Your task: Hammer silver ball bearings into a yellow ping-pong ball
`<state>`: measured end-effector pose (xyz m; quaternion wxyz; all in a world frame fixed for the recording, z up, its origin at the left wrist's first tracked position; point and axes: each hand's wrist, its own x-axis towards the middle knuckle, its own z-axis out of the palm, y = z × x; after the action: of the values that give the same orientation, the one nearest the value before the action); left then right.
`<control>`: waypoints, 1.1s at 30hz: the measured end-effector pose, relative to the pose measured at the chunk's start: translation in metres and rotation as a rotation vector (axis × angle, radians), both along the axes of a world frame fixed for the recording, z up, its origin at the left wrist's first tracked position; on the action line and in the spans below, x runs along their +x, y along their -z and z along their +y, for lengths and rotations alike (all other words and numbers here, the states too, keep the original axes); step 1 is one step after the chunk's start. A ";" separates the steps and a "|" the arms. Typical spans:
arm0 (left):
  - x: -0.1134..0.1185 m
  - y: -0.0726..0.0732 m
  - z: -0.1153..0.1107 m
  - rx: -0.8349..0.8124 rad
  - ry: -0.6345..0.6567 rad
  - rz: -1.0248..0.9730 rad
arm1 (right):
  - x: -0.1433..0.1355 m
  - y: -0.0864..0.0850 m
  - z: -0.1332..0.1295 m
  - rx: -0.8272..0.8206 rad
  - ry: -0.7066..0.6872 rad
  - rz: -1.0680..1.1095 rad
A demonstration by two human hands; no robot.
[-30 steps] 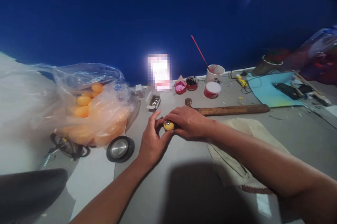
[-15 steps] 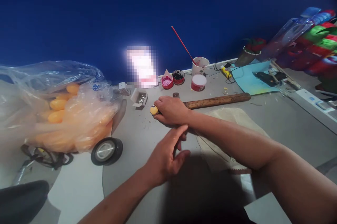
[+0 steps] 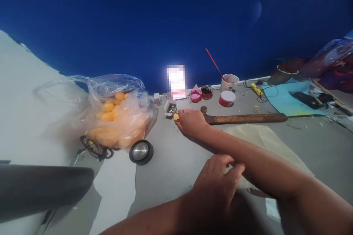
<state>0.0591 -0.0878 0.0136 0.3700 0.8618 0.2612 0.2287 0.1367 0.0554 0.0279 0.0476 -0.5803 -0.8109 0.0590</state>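
My right hand [image 3: 193,123] reaches across to the left, its fingers closed around a small yellow ball [image 3: 176,117] that mostly hides under them. Just left of that hand sits an open little white box [image 3: 170,109] of small shiny metal pieces. A hammer [image 3: 248,118] with a wooden handle lies to the right, its dark head close behind my right wrist. My left hand [image 3: 216,180] is beneath the right forearm, with loosely curled fingers and the thumb apart. Nothing shows in it. Whether its fingertips touch the forearm I cannot tell.
On the left stand a clear bag of orange balls [image 3: 109,117] and a round black-rimmed metal disc [image 3: 141,152]. Paint tubs [image 3: 226,98], a cup [image 3: 230,82] with a red stick and a bright screen [image 3: 177,82] line the back. A beige cloth [image 3: 253,135] lies under my right arm.
The view has swung left. My left hand has drawn back from the right wrist towards me. My right hand has shifted left with the yellow ball, uncovering more of the hammer head.
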 end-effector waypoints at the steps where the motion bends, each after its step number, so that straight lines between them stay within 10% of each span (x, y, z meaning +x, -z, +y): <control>1: 0.001 -0.001 0.000 0.079 -0.076 0.044 | -0.002 0.001 0.000 0.003 0.002 -0.001; 4: 0.008 -0.002 -0.005 0.131 -0.238 0.124 | -0.005 0.003 -0.001 0.013 0.018 -0.007; 12: 0.046 -0.011 -0.009 0.230 -0.128 0.084 | 0.002 0.008 -0.005 0.022 0.005 0.004; 16: 0.061 -0.023 0.000 0.160 -0.335 0.227 | 0.008 0.007 -0.007 0.006 0.008 0.034; 24: 0.073 -0.011 -0.018 0.189 -0.150 0.063 | 0.017 0.006 -0.004 -0.027 0.018 0.066; 28: 0.067 -0.010 0.003 0.244 -0.308 0.191 | 0.016 0.008 -0.004 -0.042 0.003 0.080; 33: 0.086 0.014 -0.031 0.225 -0.313 0.080 | 0.013 0.007 -0.005 -0.055 -0.001 0.087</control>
<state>0.1454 -0.1190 -0.0003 0.2205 0.8549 0.3793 0.2768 0.1502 0.0509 0.0212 0.0666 -0.5778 -0.8065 0.1062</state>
